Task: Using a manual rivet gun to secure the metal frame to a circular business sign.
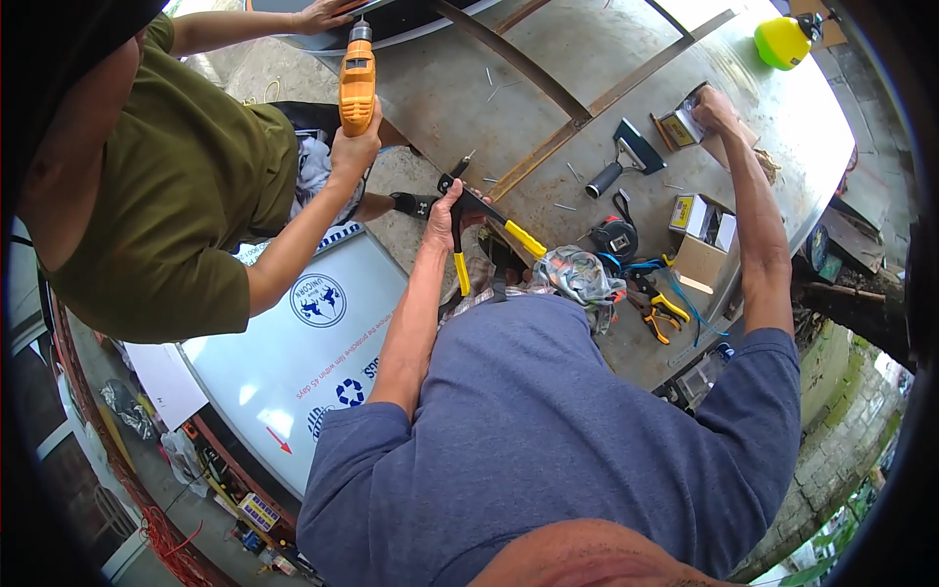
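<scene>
My left hand (450, 217) grips a black hand riveter (523, 238) with yellow handles, held over the near edge of the metal table (430, 117). My right hand (717, 111) is stretched to the upper right, fingers bent into a small open cardboard box (675, 130); what they hold is hidden. Another open box (704, 249) sits nearer me, beside a tape measure (614, 240), pliers (657, 315) and a crumpled cloth (572, 274). A roller-like handle (602, 181) with a dark flat blade lies between the riveter and my right hand.
A co-worker (166, 225) in olive holds an orange drill (358, 83) at left, another hand on a dark curved piece (293, 18). A large printed white panel (235, 362) lies below them. Steel strips (528, 68) cross the table; a yellow sprayer (781, 44) stands far right.
</scene>
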{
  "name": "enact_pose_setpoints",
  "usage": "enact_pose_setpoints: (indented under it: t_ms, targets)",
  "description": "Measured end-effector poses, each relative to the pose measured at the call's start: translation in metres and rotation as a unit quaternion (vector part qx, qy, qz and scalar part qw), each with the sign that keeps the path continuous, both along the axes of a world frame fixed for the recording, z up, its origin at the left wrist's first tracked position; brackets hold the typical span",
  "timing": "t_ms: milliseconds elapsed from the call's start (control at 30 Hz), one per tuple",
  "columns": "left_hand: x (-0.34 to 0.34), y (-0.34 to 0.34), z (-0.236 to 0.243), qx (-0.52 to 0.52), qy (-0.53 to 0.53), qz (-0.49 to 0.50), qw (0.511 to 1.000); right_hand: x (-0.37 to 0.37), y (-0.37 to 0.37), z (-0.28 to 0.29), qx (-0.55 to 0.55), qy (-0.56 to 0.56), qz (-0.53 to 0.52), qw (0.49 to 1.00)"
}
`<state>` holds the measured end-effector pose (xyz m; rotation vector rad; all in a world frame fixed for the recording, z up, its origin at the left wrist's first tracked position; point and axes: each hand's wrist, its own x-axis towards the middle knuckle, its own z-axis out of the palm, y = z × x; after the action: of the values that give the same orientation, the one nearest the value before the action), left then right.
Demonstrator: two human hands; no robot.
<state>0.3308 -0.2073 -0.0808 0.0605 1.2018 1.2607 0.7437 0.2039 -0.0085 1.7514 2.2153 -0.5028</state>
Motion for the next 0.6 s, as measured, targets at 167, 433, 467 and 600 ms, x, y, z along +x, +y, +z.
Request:
enact_pose_setpoints:
  t_ms: [167,433,467,600]
  targets:
    - [0.001,0.0,0.0,-0.001,0.011,-0.001,1.0,0.003,0.003,-0.01,-0.005,-0.005,-0.04,0.999]
    - [0.004,0.0,0.006,0.002,0.017,-0.006,1.0,0.0,0.001,-0.013,0.044,0.008,-0.053,0.998]
    - [0.004,0.0,0.007,0.003,0.017,-0.005,1.0,0.001,0.002,-0.014,0.045,0.008,-0.052,0.998]
    - [0.003,0.0,0.007,0.0,0.013,-0.015,1.0,0.008,-0.001,-0.02,0.081,0.073,-0.067,0.992]
